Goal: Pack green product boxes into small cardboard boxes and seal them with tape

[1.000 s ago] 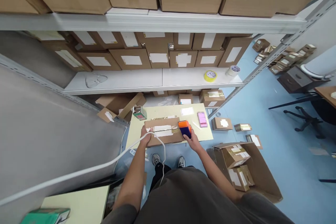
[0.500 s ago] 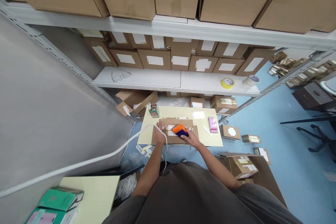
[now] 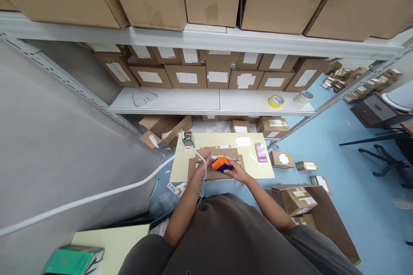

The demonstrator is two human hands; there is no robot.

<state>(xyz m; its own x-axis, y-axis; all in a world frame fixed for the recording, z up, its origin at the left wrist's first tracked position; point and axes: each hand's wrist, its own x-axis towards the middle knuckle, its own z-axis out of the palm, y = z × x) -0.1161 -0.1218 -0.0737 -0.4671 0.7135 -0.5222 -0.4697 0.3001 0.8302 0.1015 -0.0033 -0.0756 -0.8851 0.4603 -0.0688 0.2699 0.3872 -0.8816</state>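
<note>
A flat brown cardboard box (image 3: 215, 176) lies on the cream tabletop in front of me, with shiny tape and a white label on it. Over its middle, my right hand (image 3: 238, 172) is closed round the right end of an orange and dark-blue handheld device (image 3: 222, 164); its exact kind is unclear. My left hand (image 3: 204, 167) is at the device's left side, above the box, fingers apart. Whether those fingertips touch the device is hard to make out. A white cable (image 3: 193, 149) hangs across my left wrist.
On the cream table (image 3: 180, 167) stand a small green box (image 3: 187, 139), a white paper (image 3: 242, 141) and a pink-purple item (image 3: 261, 153). A shelf (image 3: 180, 99) behind holds glasses (image 3: 144, 99), yellow tape (image 3: 276, 101) and labelled boxes. A large open carton (image 3: 335, 223) stands right.
My left hand has left the box's left edge and moved right, toward the device. My right hand still holds the device over the box. The whole view has shifted slightly.
</note>
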